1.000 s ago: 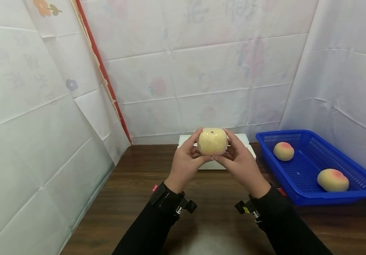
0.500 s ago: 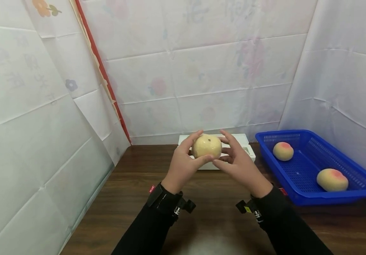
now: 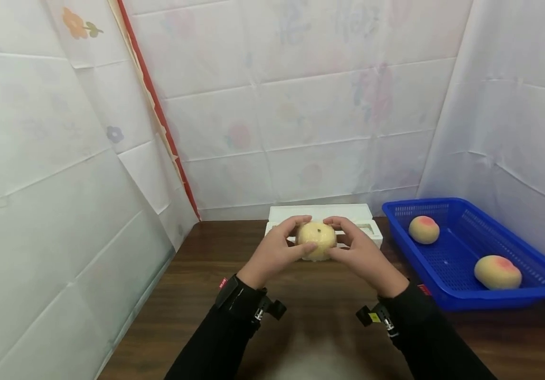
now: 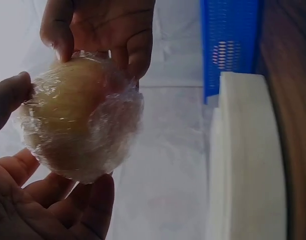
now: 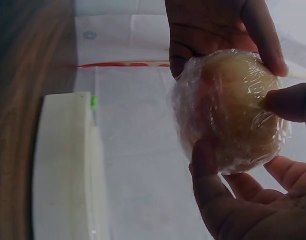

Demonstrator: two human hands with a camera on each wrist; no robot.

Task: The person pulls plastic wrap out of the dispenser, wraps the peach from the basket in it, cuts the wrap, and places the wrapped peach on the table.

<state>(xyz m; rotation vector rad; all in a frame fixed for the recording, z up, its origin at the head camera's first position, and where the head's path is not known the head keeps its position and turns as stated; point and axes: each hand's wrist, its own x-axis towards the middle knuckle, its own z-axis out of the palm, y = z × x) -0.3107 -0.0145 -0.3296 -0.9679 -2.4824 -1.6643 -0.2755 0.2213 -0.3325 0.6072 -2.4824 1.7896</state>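
A pale yellow peach (image 3: 317, 238) wrapped in clear plastic film is held up over the table between both hands. My left hand (image 3: 273, 254) curves round its left side, thumb toward me. On the other side my right hand (image 3: 364, 259) grips it, thumb and fingers bent against the film. In the left wrist view the film on the peach (image 4: 77, 120) is wrinkled and bunched on one side, with a reddish blush showing through. Directly behind the hands sits a long white box (image 3: 322, 212), lid raised; the hands and peach hide its middle.
To the right stands a blue plastic basket (image 3: 443, 266). In it lie two peaches, one toward the back (image 3: 424, 230) and one nearer the front (image 3: 498, 272). White sheets (image 3: 272, 121) hang behind and on both sides of the brown wooden table (image 3: 215, 295).
The peach and both hands have come lower in view, uncovering more of the white box. The right fingers, loosened half a second ago, are back against the peach. The head view has tilted slightly up.
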